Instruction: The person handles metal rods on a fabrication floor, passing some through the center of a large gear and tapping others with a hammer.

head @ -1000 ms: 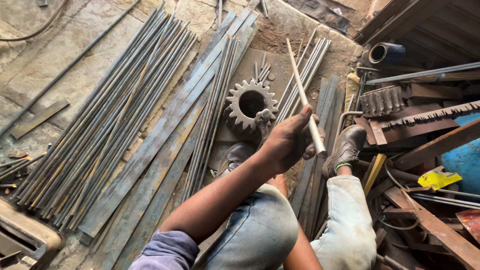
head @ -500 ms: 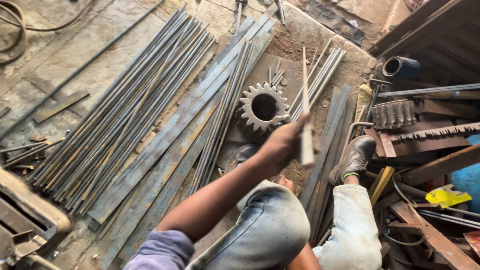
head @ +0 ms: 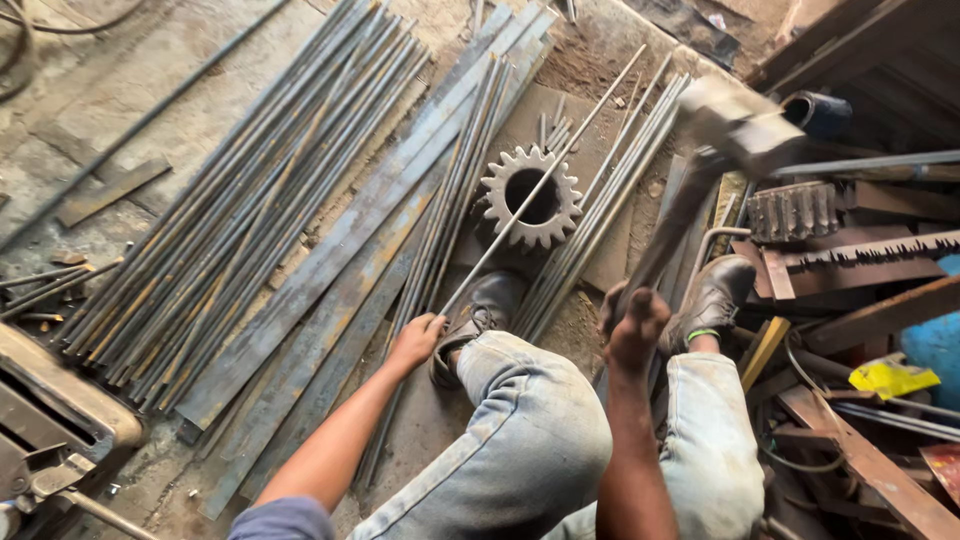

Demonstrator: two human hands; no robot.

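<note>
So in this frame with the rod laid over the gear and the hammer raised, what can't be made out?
Head view only:
- Hammer: head motion-blurred, shape and face unclear.
- Right hand: seen from behind; its grip on the handle is hidden.
- Left hand: fingers curl over the thin rod, hiding the rod's near end.
- Gear: underside and support hidden.
- Machine at the bottom left edge: cut off.

Left hand [head: 415,342]: arm stretched forward, fingers closed on the near end of a thin rod [head: 540,185], just left of the left knee. Right hand [head: 633,322]: forearm raised, fist clenched round a hammer handle [head: 665,235], right of that rod.
</note>
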